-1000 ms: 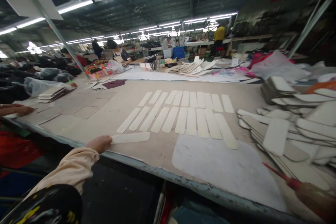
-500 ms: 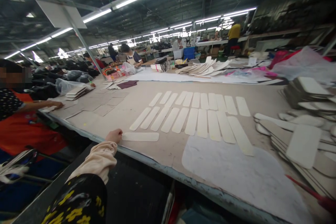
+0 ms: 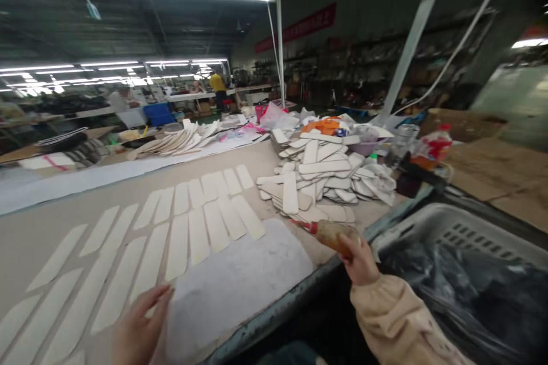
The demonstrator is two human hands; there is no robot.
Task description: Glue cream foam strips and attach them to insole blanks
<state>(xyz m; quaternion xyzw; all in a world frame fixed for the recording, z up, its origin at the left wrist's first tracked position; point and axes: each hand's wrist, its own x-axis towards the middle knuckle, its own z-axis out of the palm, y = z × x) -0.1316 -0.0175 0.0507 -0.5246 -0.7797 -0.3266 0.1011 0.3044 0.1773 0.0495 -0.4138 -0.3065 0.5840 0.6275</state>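
My right hand (image 3: pixel 359 259) is closed around a squeeze bottle (image 3: pixel 336 235) of amber liquid, its red nozzle pointing left over the table. My left hand (image 3: pixel 143 325) is low over the left of the table, blurred, its thumb and finger drawn together at the tips. Whether anything is pinched there I cannot make out. Close by it lie rows of flat cream strips (image 3: pixel 177 251) with rounded ends. To its right a thin whitish sheet (image 3: pixel 240 274) is spread near the table edge. Beyond the bottle is a heap of pale, dark-edged strips (image 3: pixel 323 168).
A light perforated basket (image 3: pixel 462 222) holding dark plastic stands at the right, beside the table edge (image 3: pixel 274 311). A red-capped bottle (image 3: pixel 436 145) is behind it. Several curved pale pieces (image 3: pixel 175 140) lie across the table. A person in yellow (image 3: pixel 217 88) stands far back.
The view has swung right. My left hand has left the strip lying alone near the table's front edge and come right, beside the rows. My right hand now shows, holding the bottle.
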